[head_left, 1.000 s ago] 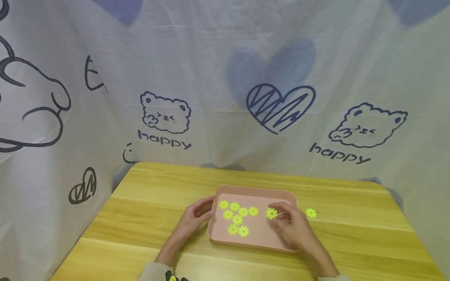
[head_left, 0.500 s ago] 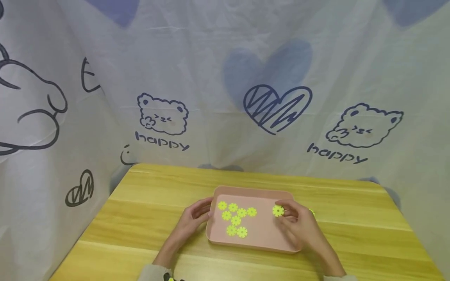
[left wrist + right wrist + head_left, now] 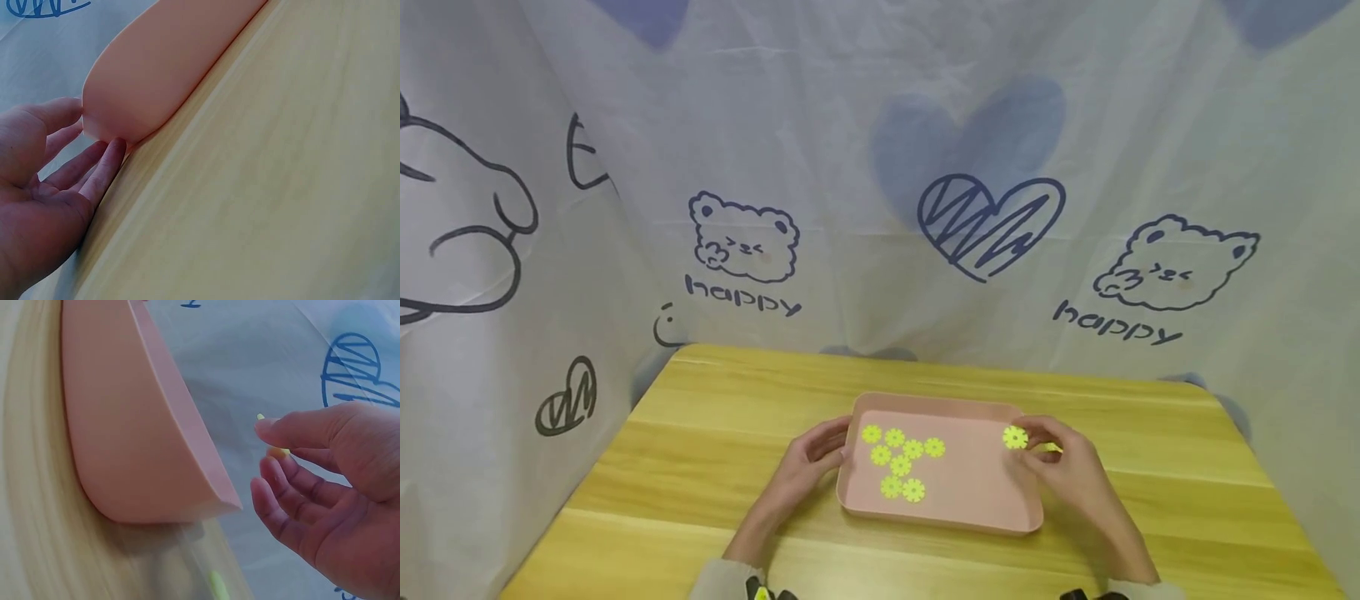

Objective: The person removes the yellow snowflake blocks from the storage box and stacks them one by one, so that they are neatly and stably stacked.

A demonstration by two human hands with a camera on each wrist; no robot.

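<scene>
A shallow pink tray [image 3: 970,508] lies on the wooden table with several yellow-green, flower-shaped plastic discs [image 3: 900,466] in its left half. At its left end my left hand [image 3: 808,458] holds the wall; in the left wrist view, the thumb and fingertips meet the tray's pink side [image 3: 150,69]. Over the tray's right end my right hand [image 3: 1067,458] pinches one flower-shaped disc [image 3: 1015,437] between thumb and finger. The right wrist view shows this disc's yellow edge [image 3: 279,452], mostly hidden by the fingers. Another disc [image 3: 1053,448] lies right of the tray, partly covered by the right hand.
The wooden table [image 3: 700,467] extends around the tray, its far edge close to a hanging white cloth [image 3: 850,208] printed with bears and hearts. More of this cloth hangs along the left side.
My right hand has moved right with its pinched disc, from over the tray's inside to its right rim, partly covering the disc on the table. My left hand stays at the tray's left end.
</scene>
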